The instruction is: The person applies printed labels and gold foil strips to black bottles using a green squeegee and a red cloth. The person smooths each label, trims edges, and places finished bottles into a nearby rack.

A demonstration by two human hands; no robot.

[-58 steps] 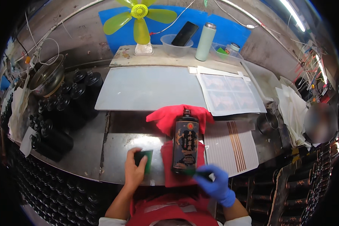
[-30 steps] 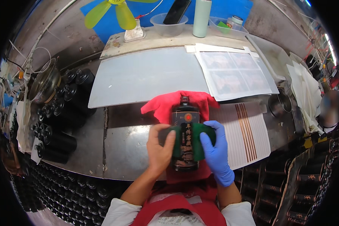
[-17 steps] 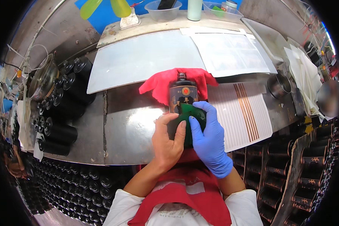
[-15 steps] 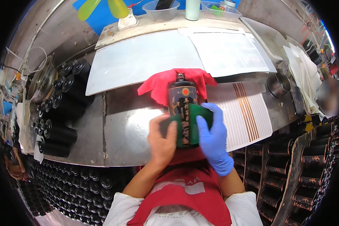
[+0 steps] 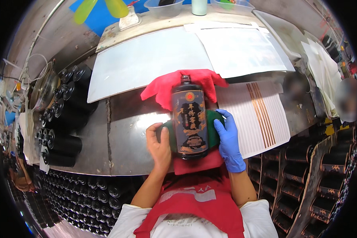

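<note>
A dark bottle (image 5: 190, 127) with a decorated grey and orange face lies on a red cloth (image 5: 159, 88), neck pointing away from me. Dark green soft material, perhaps a pad or cloth (image 5: 213, 126), shows on both sides of the bottle; whether it is one piece passing beneath is hidden. My bare left hand (image 5: 159, 146) grips the green material at the bottle's left side, thumb on top. At the right side my right hand (image 5: 230, 139), in a blue glove, is closed on the green material too. The bottle's decorated face is uncovered.
A striped sheet (image 5: 254, 119) with brown bands lies to the right. White boards and sheets (image 5: 146, 59) cover the table's far part. Black bottles (image 5: 63, 146) lie stacked at left. More bottles (image 5: 87, 194) fill racks below, with shelves (image 5: 293, 174) of them at right.
Both hands have moved apart, drawing the green material off the bottle's front to its sides. The printed face now shows fully. The view has shifted slightly.
</note>
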